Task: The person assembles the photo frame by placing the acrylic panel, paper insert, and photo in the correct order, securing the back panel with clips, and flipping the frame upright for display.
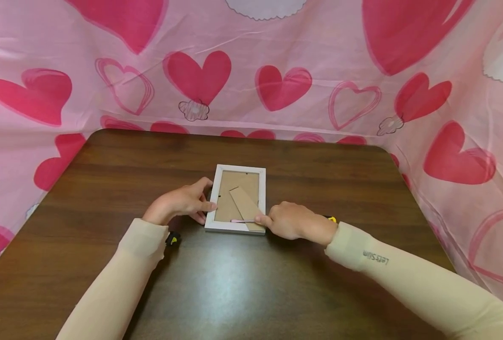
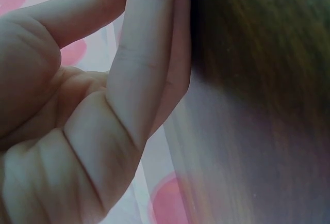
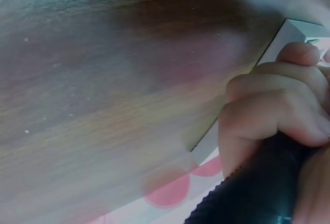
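A white picture frame [image 1: 262, 186] lies face down on the table, its brown backing board [image 1: 230, 182] showing. A slanted easel leg [image 1: 245, 202] is attached to the board. My left hand [image 1: 183, 200] holds the frame's left side, thumb on the border and fingers along the outer edge. My right hand [image 1: 291, 221] grips what looks like a screwdriver, its slim shaft [image 1: 242, 221] lying across the lower part of the board. In the right wrist view a black ribbed handle [image 3: 247, 182] comes out of the curled fingers. The shaft's tip is too small to make out.
The dark wooden table [image 1: 234, 288] spreads around the frame on all sides. A pink cloth with red hearts [image 1: 283, 87] hangs behind it and at both sides. A small black and yellow-green device [image 1: 172, 238] sits at my left wrist.
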A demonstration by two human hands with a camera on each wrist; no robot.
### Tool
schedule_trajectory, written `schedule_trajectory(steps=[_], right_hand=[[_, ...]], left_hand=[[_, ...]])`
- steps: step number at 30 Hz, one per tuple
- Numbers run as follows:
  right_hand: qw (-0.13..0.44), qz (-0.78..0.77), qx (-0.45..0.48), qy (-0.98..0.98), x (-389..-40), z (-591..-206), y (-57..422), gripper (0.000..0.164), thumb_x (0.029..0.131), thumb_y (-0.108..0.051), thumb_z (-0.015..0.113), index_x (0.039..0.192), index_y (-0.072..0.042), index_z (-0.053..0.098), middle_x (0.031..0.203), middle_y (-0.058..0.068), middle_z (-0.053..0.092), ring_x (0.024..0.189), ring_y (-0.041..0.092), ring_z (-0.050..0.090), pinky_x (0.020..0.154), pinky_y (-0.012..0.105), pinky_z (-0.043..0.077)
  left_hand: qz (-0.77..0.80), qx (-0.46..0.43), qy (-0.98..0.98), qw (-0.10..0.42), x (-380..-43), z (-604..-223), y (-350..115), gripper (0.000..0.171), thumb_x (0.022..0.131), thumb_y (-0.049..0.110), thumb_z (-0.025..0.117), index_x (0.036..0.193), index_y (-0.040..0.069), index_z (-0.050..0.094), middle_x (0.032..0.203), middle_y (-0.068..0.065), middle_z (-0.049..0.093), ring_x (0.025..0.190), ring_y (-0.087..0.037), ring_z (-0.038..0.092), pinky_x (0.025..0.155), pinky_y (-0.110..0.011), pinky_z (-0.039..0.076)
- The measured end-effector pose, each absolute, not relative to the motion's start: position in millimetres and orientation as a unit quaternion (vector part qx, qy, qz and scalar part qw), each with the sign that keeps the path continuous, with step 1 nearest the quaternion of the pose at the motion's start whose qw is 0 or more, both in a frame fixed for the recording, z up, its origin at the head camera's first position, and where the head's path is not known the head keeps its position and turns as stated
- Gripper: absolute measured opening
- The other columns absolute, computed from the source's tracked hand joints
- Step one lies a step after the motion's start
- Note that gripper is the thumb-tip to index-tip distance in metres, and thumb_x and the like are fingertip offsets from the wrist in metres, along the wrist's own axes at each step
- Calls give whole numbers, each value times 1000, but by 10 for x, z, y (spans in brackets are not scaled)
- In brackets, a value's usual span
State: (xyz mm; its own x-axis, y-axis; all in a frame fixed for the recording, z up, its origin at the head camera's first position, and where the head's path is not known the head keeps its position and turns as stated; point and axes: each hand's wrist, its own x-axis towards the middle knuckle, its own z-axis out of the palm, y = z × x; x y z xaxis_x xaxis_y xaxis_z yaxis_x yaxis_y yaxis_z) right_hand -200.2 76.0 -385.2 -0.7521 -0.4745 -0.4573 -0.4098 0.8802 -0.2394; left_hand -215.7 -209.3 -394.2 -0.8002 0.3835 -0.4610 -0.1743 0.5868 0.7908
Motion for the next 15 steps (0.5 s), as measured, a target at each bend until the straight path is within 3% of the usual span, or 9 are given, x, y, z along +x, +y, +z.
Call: schedule_trajectory(steps=[10, 15], right_hand=[[283, -58, -212, 933, -2145, -3751, 669, 55, 98, -59, 38, 72, -16, 62, 68, 4, 47, 64, 19, 50, 61, 34, 45], [258, -43, -239, 935, -2154, -3741, 712, 56, 96, -62, 38, 68, -20, 61, 65, 1, 47, 62, 17, 48, 56, 31, 44]], left_hand=[[456, 56, 834, 306, -2157, -3945, -2072, 64, 90, 15, 67, 139, 11, 25, 101, -22, 51, 72, -27, 64, 66, -35, 58], [447, 49, 837, 311, -2156, -3946, -2050, 66, 90, 16, 67, 140, 12, 25, 102, -22, 51, 72, -26, 64, 65, -34, 58]])
